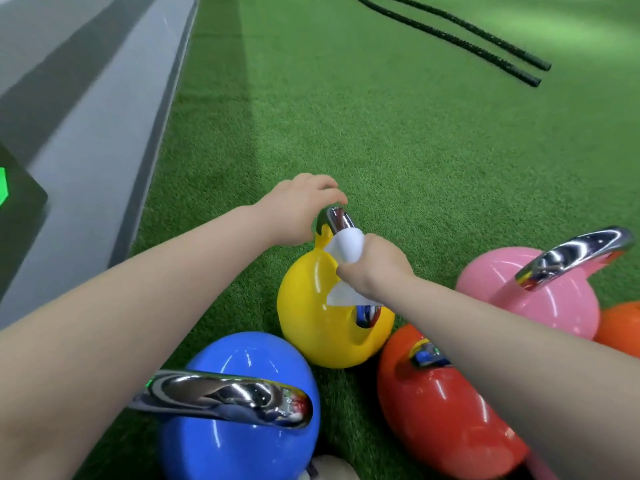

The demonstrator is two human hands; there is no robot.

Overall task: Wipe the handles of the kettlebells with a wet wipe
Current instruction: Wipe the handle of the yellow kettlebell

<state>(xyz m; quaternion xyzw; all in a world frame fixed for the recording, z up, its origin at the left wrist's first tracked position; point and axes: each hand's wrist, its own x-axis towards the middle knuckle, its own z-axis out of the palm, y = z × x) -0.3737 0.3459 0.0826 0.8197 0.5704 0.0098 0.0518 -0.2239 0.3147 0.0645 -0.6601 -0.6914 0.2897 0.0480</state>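
A yellow kettlebell [311,299] stands on green turf with a chrome handle [337,218]. My right hand [375,268] grips a white wet wipe [348,245] wrapped around that handle's middle; a loose end of the wipe hangs below the fist. My left hand [298,209] holds the far end of the same handle, fingers curled over its top. Around it stand a blue kettlebell [221,441] with a chrome handle [225,400], a red kettlebell [440,420] and a pink kettlebell [533,303] with its chrome handle [571,258].
An orange kettlebell [620,327] peeks in at the right edge. Two black battle ropes [485,39] lie on the turf at the far right. A grey floor strip [86,133] borders the turf on the left.
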